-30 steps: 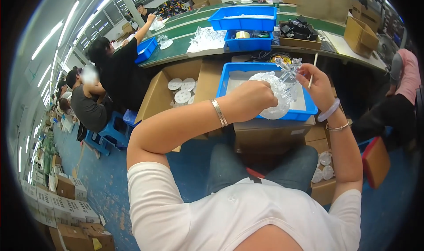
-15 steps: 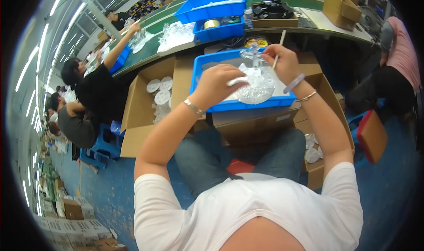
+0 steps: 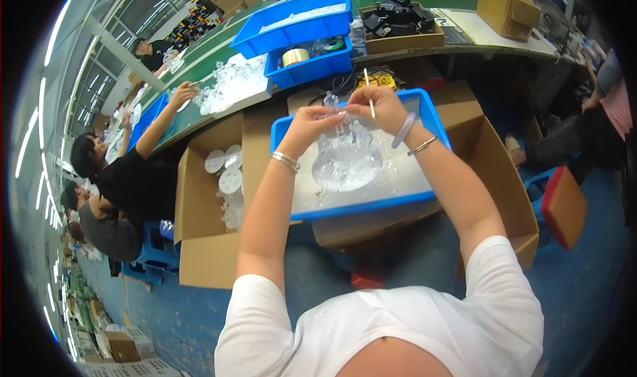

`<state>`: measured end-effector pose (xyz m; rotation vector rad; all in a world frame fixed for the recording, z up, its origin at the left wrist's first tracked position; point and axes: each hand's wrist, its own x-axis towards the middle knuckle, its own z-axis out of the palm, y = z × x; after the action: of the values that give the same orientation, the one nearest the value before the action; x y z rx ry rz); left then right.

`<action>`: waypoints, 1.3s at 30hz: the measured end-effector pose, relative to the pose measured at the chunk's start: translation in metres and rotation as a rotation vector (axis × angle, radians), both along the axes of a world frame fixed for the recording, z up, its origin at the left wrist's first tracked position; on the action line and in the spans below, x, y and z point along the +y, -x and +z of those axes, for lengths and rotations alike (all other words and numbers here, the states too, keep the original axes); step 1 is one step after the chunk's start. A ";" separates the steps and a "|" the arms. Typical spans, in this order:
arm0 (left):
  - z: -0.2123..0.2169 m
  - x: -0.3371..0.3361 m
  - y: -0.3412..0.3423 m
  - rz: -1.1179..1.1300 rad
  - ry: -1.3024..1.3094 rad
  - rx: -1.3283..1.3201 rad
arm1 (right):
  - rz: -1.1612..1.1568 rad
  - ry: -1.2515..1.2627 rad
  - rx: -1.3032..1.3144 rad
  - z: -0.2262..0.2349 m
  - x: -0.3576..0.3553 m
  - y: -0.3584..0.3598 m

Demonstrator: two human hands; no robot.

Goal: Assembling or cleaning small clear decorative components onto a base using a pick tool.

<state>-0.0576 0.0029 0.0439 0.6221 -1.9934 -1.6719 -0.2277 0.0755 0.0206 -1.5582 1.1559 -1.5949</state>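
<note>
My left hand [image 3: 310, 122] and my right hand [image 3: 379, 109] meet above a blue tray [image 3: 361, 208] resting on my lap. Between their fingertips they pinch a small clear plastic part [image 3: 334, 116]. My right hand also grips a thin pale stick [image 3: 367, 91] that points upward. Below the hands, inside the tray, lies a round clear plastic dish [image 3: 347, 163] among several small clear pieces. A metal bracelet circles my left wrist; a pale bangle and a thin chain sit on my right wrist.
An open cardboard box [image 3: 206, 204] with white round discs stands at my left, another cardboard box [image 3: 504, 178] at my right. Stacked blue bins [image 3: 302, 38] sit on the green table [image 3: 199, 108] ahead. Other people sit along the table at left; a person sits at far right.
My left hand rose off the clear dish and joined my right hand above the tray. The view tipped downward, so the tray now sits lower in the picture.
</note>
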 end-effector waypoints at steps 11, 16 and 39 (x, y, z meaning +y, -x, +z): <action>-0.046 -0.003 0.015 0.128 0.152 0.019 | -0.162 0.117 0.179 -0.018 0.006 -0.001; -0.051 -0.002 0.015 0.157 0.132 0.194 | -0.201 0.142 -0.182 -0.013 0.012 0.011; -0.049 -0.009 0.002 0.244 0.190 0.451 | 0.007 -0.608 -0.492 -0.029 0.006 0.008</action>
<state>-0.0591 -0.0060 -0.0049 0.3613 -1.6507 -1.3186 -0.2360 0.0816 -0.0080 -0.7286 1.1915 -1.3360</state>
